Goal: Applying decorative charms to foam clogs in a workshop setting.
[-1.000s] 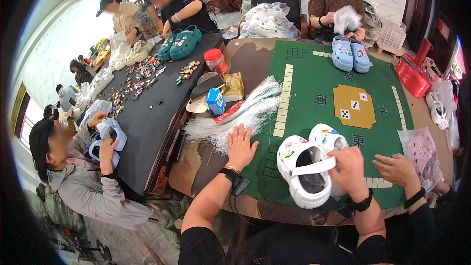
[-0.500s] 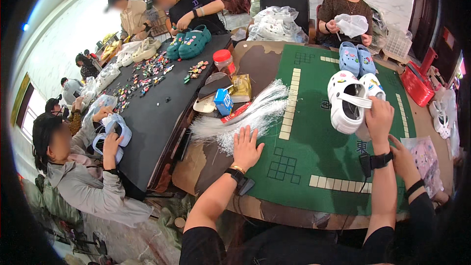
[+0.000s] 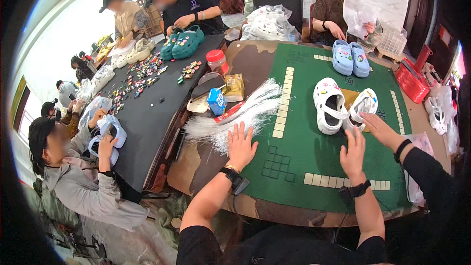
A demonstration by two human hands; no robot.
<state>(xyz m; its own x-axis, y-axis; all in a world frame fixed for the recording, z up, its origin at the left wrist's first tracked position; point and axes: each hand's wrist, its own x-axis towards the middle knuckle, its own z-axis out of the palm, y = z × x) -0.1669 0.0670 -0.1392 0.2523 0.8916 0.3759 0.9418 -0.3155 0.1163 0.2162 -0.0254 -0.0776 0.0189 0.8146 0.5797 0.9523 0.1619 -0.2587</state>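
Green printed mat gives me open room nearly to the brown table's lower edge. Head view: I see the left hand spread loose, the right hand released just below two white strapped clogs, right of centre.

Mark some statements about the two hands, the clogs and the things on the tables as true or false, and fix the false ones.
1. The right hand grips a white clog. False: the right hand is open, and the white clogs stand on the green mat.
2. The left hand is spread open by the bundle of white strands. True.
3. The teal clogs stand on the green mat. False: the teal clogs are on the dark table.
4. The blue clogs are farther from the person than the white clogs. True.
5. The jar has a blue lid. False: its lid is red.
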